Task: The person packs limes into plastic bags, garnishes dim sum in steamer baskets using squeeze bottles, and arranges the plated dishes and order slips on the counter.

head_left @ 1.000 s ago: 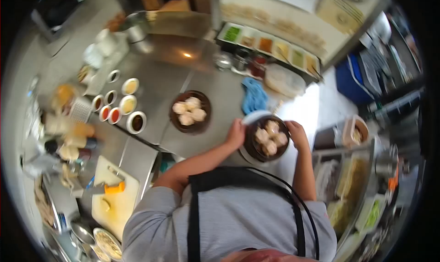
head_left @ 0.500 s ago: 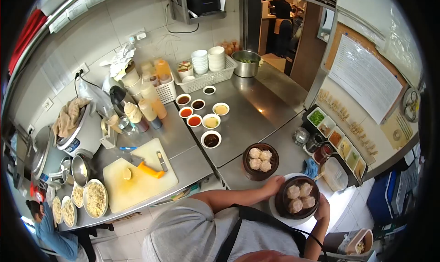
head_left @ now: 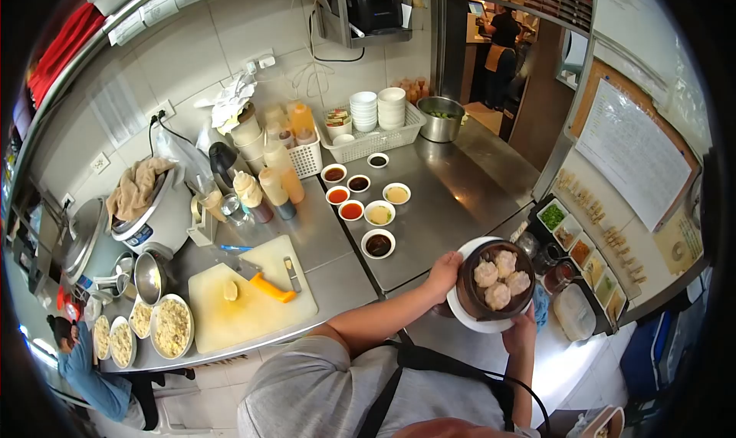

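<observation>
A dark round steamer basket [head_left: 471, 298] with several pale dumplings [head_left: 497, 279] in it rests on a white plate [head_left: 464, 309], tilted, in front of me. My left hand [head_left: 445, 275] is closed on the plate's left edge. On the lower right, my right hand [head_left: 523, 329] grips the plate beside the basket; some of its fingers are hidden underneath. The second steamer basket is mostly covered by the plate and my left hand. Small sauce bowls [head_left: 378, 244] stand on the steel counter [head_left: 452, 200] beyond my left hand.
A cutting board [head_left: 261, 315] with an orange-handled tool [head_left: 272, 288] lies left. Squeeze bottles [head_left: 272, 189], stacked bowls [head_left: 391, 108] and a metal pot [head_left: 441, 120] stand at the back. Garnish trays [head_left: 583, 250] and a plastic tub [head_left: 573, 313] are right. Another person [head_left: 96, 373] is far left.
Both hands have raised the plate with its steamer basket and moved it forward, up in the view. It now covers the second basket. The view has shifted slightly.
</observation>
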